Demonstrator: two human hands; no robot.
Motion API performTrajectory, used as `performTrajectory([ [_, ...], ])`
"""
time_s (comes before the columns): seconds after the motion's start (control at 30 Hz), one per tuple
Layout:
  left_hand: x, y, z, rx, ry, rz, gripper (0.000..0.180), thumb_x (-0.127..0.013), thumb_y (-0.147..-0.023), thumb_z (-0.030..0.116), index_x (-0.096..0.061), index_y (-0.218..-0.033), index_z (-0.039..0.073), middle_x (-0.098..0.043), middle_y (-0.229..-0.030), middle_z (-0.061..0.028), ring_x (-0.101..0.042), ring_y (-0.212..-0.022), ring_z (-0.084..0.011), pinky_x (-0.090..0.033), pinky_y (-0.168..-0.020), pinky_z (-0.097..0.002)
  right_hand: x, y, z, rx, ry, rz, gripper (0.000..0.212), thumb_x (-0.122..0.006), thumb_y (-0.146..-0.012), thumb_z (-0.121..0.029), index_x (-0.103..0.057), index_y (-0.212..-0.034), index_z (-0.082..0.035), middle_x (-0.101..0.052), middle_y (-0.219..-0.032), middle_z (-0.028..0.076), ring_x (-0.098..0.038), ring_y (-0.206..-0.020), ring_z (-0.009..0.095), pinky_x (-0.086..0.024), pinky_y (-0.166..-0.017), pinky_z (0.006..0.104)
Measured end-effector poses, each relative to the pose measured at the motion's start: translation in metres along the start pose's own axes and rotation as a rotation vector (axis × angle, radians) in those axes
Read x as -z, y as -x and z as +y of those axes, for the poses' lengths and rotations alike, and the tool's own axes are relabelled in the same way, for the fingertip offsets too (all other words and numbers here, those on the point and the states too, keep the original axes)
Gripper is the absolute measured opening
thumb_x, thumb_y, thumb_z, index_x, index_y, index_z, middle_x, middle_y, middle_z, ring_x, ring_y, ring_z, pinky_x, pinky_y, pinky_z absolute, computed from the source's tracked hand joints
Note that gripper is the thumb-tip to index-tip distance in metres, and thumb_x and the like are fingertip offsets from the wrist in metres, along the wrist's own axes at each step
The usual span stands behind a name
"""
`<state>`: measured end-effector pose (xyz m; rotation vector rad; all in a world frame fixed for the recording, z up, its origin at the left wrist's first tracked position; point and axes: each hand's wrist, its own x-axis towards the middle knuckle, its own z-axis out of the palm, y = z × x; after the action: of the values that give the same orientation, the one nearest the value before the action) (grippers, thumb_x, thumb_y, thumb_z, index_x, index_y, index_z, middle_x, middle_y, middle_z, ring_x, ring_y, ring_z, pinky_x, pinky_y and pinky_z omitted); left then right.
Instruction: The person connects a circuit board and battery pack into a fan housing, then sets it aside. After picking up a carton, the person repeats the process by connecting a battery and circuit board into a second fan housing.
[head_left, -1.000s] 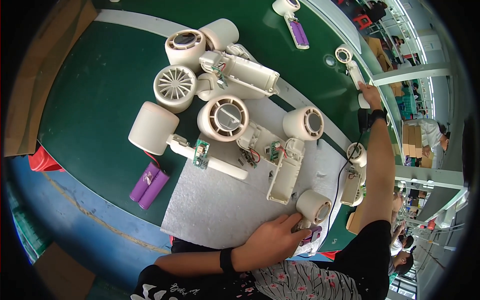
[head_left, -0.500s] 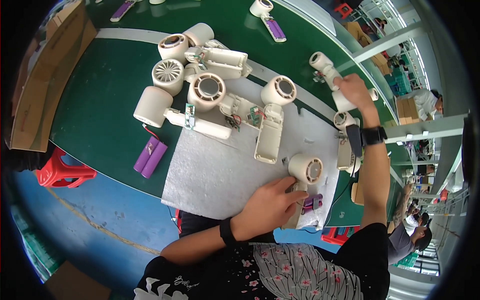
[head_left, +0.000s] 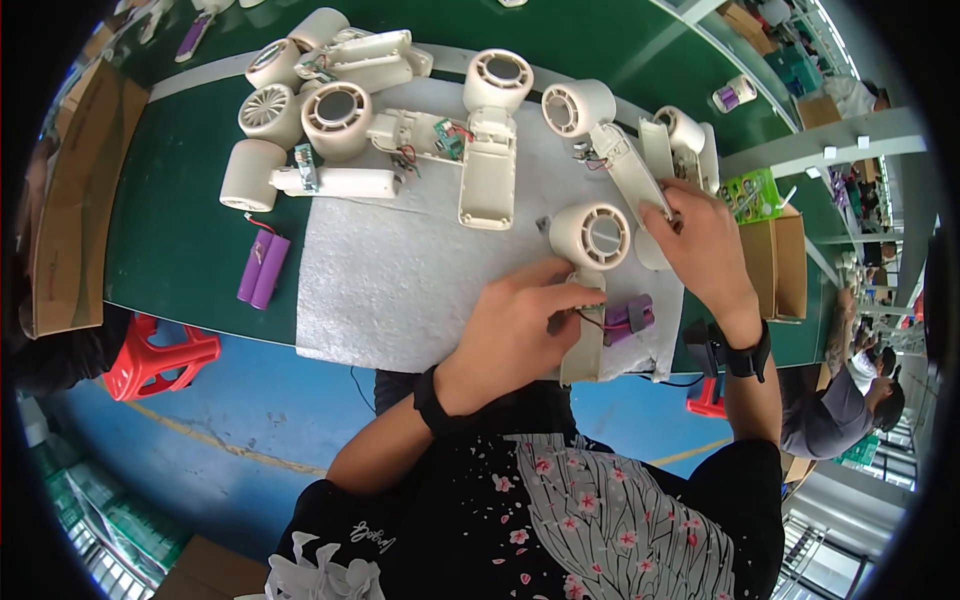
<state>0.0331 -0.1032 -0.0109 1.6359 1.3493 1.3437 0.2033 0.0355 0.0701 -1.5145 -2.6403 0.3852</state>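
Observation:
My left hand [head_left: 520, 318] is closed on the opened handle of a white handheld fan [head_left: 592, 237], which lies at the near right of a white foam sheet [head_left: 370, 270]. Beside that handle lies a purple battery pack [head_left: 630, 320] with a dark patch, and thin wires run between them. My right hand [head_left: 705, 245] grips the handle end of a second white fan [head_left: 632, 178]. This fan's round head points away from me, and loose wires show near its neck. Under and beside my right hand is another white fan part [head_left: 652, 250], partly hidden.
Several opened white fans [head_left: 335, 120] with green circuit boards crowd the far left of the sheet. A purple battery pack [head_left: 262, 268] lies on the green table [head_left: 150, 220]. Cardboard boxes stand left [head_left: 80, 200] and right [head_left: 788, 270]. More fan parts [head_left: 682, 135] lie beyond my right hand.
My right hand has come back from the far right toward me, bringing a fan over the sheet. My left hand stays on its fan. The whole view has shifted.

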Motion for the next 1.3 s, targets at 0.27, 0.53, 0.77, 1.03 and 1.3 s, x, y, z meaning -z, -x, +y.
performTrajectory([
  [0.27,0.001,-0.002,0.002,0.075,-0.040,-0.041,0.034,-0.066,-0.070,-0.003,-0.073,-0.099,0.013,-0.067,-0.106,-0.0128,-0.069,-0.077,-0.0257,-0.055,-0.067,-0.0319,0.003,0.067,-0.014,0.285,-0.162,0.181,0.041,-0.078,-0.068,-0.004,-0.063,-0.106,-0.001,-0.059,-0.122,0.015,-0.060,-0.103,0.034,-0.050,-0.085,0.0372],
  [0.53,-0.001,-0.002,0.004,0.107,-0.008,-0.038,0.036,-0.064,-0.072,-0.007,-0.073,-0.101,0.012,-0.067,-0.106,-0.0130,-0.069,-0.078,-0.0203,-0.054,-0.067,-0.0278,-0.035,0.082,0.008,0.346,-0.297,-0.092,0.048,-0.080,-0.060,0.001,-0.064,-0.105,-0.003,-0.061,-0.117,0.013,-0.059,-0.106,0.030,-0.051,-0.084,0.0364],
  [0.77,-0.003,-0.002,0.002,0.115,-0.018,-0.029,0.036,-0.067,-0.071,-0.006,-0.074,-0.102,0.012,-0.067,-0.107,-0.0130,-0.068,-0.079,-0.0202,-0.054,-0.068,-0.0269,-0.030,0.093,0.024,0.246,-0.780,-0.401,0.044,-0.076,-0.066,0.003,-0.062,-0.108,0.002,-0.063,-0.110,0.013,-0.068,-0.087,0.026,-0.056,-0.072,0.0336],
  [1.03,0.002,-0.005,0.000,0.017,-0.126,-0.069,0.038,-0.072,-0.067,-0.002,-0.074,-0.102,0.013,-0.067,-0.107,-0.0139,-0.067,-0.078,-0.0202,-0.055,-0.068,-0.0284,-0.033,0.113,0.009,-0.312,-1.687,-0.623,0.073,-0.069,-0.069,0.010,-0.040,-0.135,-0.003,-0.059,-0.115,0.017,-0.069,-0.089,0.035,-0.059,-0.069,0.0383],
  [1.3,0.000,-0.004,0.003,0.006,-0.151,-0.050,0.040,-0.074,-0.065,0.000,-0.074,-0.102,0.012,-0.067,-0.107,-0.0138,-0.066,-0.075,-0.0188,-0.055,-0.067,-0.0287,-0.034,0.114,0.010,-0.198,-1.632,-0.702,0.093,-0.077,-0.057,0.012,-0.037,-0.139,-0.007,-0.054,-0.122,0.015,-0.065,-0.097,0.033,-0.057,-0.080,0.0398],
])
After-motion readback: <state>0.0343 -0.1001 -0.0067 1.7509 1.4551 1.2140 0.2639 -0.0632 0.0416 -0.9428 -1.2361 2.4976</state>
